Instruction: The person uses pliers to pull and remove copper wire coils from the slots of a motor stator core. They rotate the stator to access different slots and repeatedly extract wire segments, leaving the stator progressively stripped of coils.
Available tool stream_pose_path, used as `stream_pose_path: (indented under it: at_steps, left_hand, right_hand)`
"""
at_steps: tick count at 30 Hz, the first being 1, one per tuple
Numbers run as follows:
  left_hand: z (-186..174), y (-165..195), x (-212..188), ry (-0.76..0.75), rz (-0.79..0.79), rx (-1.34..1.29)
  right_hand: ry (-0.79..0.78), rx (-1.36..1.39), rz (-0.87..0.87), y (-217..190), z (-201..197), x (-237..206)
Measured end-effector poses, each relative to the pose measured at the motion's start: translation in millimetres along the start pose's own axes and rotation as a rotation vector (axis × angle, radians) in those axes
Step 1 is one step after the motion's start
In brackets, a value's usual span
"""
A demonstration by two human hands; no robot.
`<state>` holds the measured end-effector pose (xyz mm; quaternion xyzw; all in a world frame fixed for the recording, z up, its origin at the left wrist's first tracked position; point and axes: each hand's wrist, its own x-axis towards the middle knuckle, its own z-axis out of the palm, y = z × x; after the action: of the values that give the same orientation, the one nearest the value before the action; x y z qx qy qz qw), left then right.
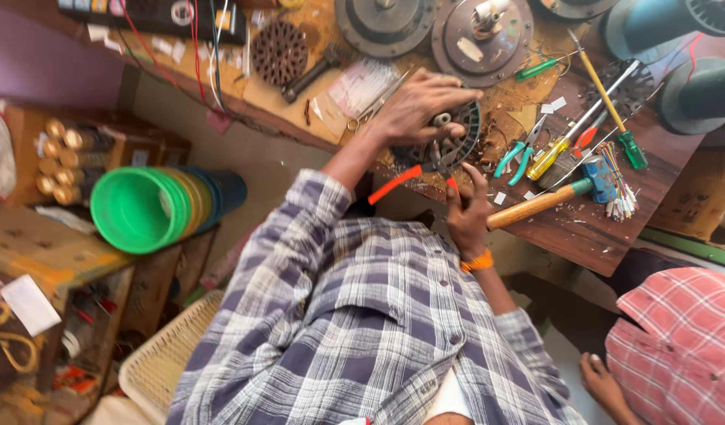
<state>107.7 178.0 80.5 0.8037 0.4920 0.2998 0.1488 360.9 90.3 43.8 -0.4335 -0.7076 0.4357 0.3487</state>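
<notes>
My left hand (420, 105) presses down on a round dark motor stator (466, 126) that lies at the near edge of the wooden workbench (582, 228). Just below it, my right hand (467, 211), with an orange band at the wrist, is closed around orange-handled pliers (395, 184). The plier jaws reach up against the stator's lower rim. The stator's middle is hidden under my left fingers. My checked shirt fills the lower middle of the view.
A wooden-handled hammer (535, 205), teal-handled pliers (520, 155), screwdrivers (606, 102), scissors (372, 110) and round metal motor covers (480, 35) crowd the bench. Stacked green tubs (134, 211) sit on the left. Another person in a red checked shirt (681, 346) is at the lower right.
</notes>
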Motion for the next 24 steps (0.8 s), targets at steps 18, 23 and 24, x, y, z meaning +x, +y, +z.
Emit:
stream_pose_path:
  at_steps: [18,23,24]
  left_hand:
    - [15,0,-9,0.22,0.131,-0.04]
    - [6,50,-48,0.6,-0.337,-0.11]
    - [6,71,-73,0.568,-0.518,-0.094]
  right_hand:
    - [-0.334,0.803,0.65,-18,-43,31]
    - [-0.335,0.992,0.758,-28,-56,33]
    - [-0.346,1.002,0.747,-30,-57,32]
